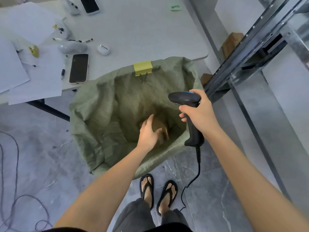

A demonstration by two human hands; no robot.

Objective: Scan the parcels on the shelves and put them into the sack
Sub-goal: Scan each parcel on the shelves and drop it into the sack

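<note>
Curled tight, the right hand (199,114) closes its grip round the handle of the black scanner (184,97), held over the right rim of the sack (100,114) with the arm stretched forward. Inside the sack the left hand (148,133) reaches down, fingers loosely spread against a blurred brown parcel (164,132). Whether that grip holds the parcel or merely touches it cannot be told.

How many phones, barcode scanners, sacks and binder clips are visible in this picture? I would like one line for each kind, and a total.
Phones: 2
Barcode scanner: 1
Sack: 1
Binder clip: 1
Total: 5
</note>
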